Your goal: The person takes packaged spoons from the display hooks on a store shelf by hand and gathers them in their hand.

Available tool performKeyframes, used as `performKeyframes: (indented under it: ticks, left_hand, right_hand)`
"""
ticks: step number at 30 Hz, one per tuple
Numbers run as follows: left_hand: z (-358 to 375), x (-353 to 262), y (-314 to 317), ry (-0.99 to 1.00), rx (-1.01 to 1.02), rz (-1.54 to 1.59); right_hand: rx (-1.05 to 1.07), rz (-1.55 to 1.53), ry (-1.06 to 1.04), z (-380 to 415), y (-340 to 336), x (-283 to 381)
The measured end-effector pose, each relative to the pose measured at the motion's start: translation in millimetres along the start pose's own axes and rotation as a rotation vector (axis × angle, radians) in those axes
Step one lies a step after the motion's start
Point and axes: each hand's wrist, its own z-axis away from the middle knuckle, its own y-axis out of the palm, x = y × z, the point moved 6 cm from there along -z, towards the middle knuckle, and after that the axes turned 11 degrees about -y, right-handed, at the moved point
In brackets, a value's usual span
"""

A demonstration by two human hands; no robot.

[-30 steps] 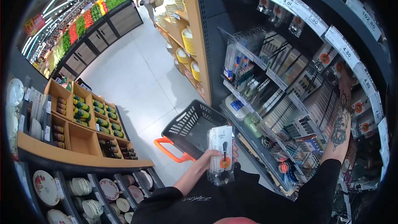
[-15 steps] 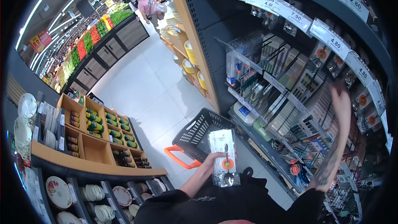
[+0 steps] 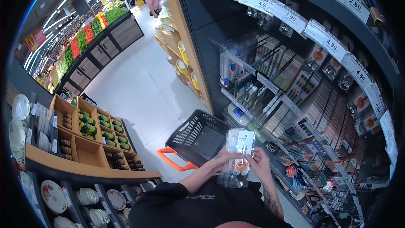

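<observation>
My left hand (image 3: 223,159) is closed around the left side of a stack of packaged spoons (image 3: 242,143), held in front of my chest. Each one is a white card with an orange circle in a clear plastic sleeve, and a spoon shows on the front one. At the stack's right edge, my right hand (image 3: 258,160) pinches the front package between thumb and fingers. More packages like these (image 3: 317,55) hang from hooks on the rack to the right, beneath the price tags (image 3: 322,40).
A black basket with an orange handle (image 3: 177,160) stands on the floor ahead. Shelves of plates and bowls (image 3: 99,196) and a wooden rack of jars (image 3: 88,122) are on the left. Another person (image 3: 152,2) stands at the far end of the aisle.
My right hand has come down from the hanging packages on the rack to the stack in my left hand. The view has shifted slightly to the right.
</observation>
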Motion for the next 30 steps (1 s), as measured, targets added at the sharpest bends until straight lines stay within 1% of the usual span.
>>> performKeyframes:
  ticks: [1,2,4,5,6,7,8,10,11,12,14,16,20,24,26,28,30]
  left_hand:
    - [2,-2,1,-0.001,0.004,0.006]
    - [3,-6,-1,0.014,-0.049,0.042]
    - [6,-8,-9,0.041,-0.161,0.103]
    - [6,-10,-18,-0.01,-0.192,0.063]
    - [6,-18,-20,0.058,-0.215,0.07]
    - [8,-26,-21,0.06,-0.255,0.079]
    - [14,-39,-13,0.113,-0.233,0.103]
    - [19,-58,-8,0.25,-0.173,0.049]
    - [27,-70,5,0.262,-0.15,0.051]
    - [29,-71,4,0.262,-0.193,0.026]
    - [29,-75,4,0.321,-0.213,-0.002]
    - [34,-77,10,0.334,-0.206,-0.007]
    - [28,-75,16,0.387,-0.183,-0.05]
    - [19,-66,24,0.32,-0.136,-0.04]
    - [20,-65,34,0.329,-0.12,-0.027]
    - [16,-63,37,0.356,-0.128,-0.041]
    - [13,-60,40,0.364,-0.115,-0.052]
  right_hand:
    - [0.019,-0.012,0.041,-1,1,6]
    - [0.017,-0.006,0.047,-7,3,14]
    - [-0.005,-0.143,0.063,-14,8,26]
    - [0.004,-0.141,0.065,-18,10,26]
    - [0.008,-0.136,0.073,-23,10,24]
    - [0.015,-0.13,0.036,-29,13,27]
    - [0.029,-0.121,-0.004,-35,17,29]
    - [0.023,-0.134,-0.045,-43,28,47]
    - [0.022,-0.156,-0.043,-45,34,54]
    - [0.028,-0.181,-0.047,-47,38,61]
    - [0.045,-0.206,-0.012,-44,39,65]
    - [0.028,-0.229,-0.059,-43,40,68]
    - [0.014,-0.208,0.023,-32,32,58]
    - [-0.061,-0.175,-0.031,-27,22,62]
    - [-0.109,-0.166,-0.047,-25,21,65]
    - [-0.197,-0.08,-0.116,-23,16,70]
    - [-0.238,-0.066,-0.107,-19,16,73]
